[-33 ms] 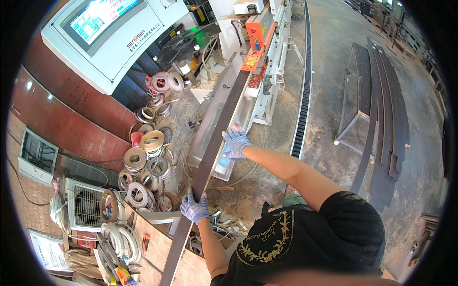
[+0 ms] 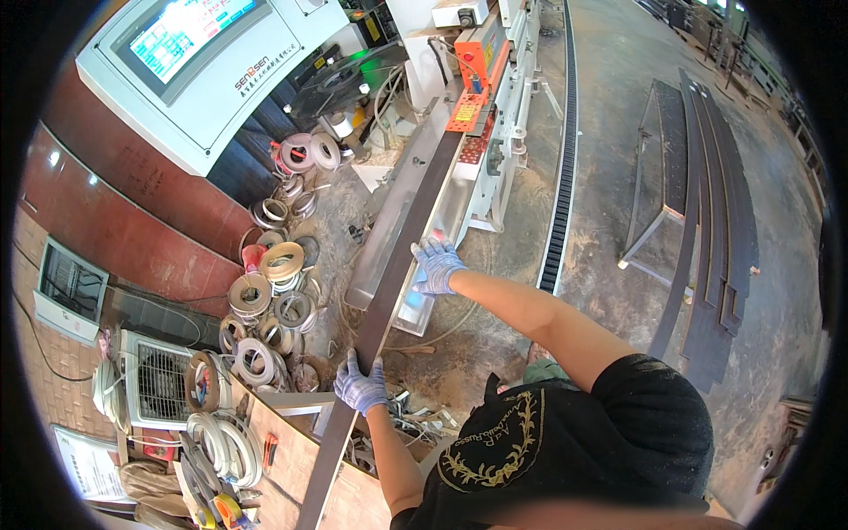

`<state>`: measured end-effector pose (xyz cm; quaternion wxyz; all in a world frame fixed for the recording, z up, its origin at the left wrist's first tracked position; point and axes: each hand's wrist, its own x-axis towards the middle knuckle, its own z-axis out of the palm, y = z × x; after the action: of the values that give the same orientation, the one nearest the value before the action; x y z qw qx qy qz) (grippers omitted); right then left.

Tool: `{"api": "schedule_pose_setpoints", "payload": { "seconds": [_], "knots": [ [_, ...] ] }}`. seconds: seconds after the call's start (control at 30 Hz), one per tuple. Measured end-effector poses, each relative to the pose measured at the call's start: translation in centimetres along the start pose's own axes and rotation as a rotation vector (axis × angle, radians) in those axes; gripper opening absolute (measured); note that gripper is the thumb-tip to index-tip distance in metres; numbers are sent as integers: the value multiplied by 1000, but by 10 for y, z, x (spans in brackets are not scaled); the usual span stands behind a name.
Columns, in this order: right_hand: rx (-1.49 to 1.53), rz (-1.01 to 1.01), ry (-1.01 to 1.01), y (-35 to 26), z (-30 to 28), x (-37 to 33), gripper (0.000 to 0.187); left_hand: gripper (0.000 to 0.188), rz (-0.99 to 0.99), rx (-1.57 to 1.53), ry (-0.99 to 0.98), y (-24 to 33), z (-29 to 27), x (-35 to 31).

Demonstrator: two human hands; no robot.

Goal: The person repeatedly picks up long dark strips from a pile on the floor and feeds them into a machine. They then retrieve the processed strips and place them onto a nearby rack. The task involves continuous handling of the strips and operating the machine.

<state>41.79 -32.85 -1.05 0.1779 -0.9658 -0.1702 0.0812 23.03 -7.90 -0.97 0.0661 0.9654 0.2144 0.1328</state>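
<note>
Along board (image 2: pixel 403 265), left hand (image 2: pixel 360 387), right hand (image 2: pixel 436 268), grip unclear

Dark board (image 2: pixel 396 265), near end beyond lower edge, far end hidden under orange guard (image 2: pixel 465 114)

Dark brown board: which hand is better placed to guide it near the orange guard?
Probably the right hand: it touches the dark brown board's right edge, nearer the orange guard. The left hand touches it farther back.

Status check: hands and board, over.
Left hand across dark board; right hand against its right edge; board's far end at orange machine guard; no obstruction visible.
</note>
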Motion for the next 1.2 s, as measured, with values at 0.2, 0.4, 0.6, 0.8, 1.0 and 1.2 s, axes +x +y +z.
{"api": "schedule_pose_setpoints", "payload": {
  "seconds": [0.2,0.4,0.6,0.8,1.0,1.2],
  "knots": [
    [-5,-1,12,0,-1,0,101,65,12,-17,6,1,1,0],
    [-28,-10,18,5,0,3,100,66,3,-8,-1,3,3,2],
    [-31,-14,25,8,1,5,100,65,-7,-10,-9,7,2,3],
    [-40,-11,-5,10,-2,5,101,65,-15,-5,-21,11,0,4],
    [-34,-16,17,12,-2,6,101,66,3,-2,-5,12,3,5],
    [-22,-18,25,15,-1,9,101,67,24,6,20,13,8,6]
  ]
}}
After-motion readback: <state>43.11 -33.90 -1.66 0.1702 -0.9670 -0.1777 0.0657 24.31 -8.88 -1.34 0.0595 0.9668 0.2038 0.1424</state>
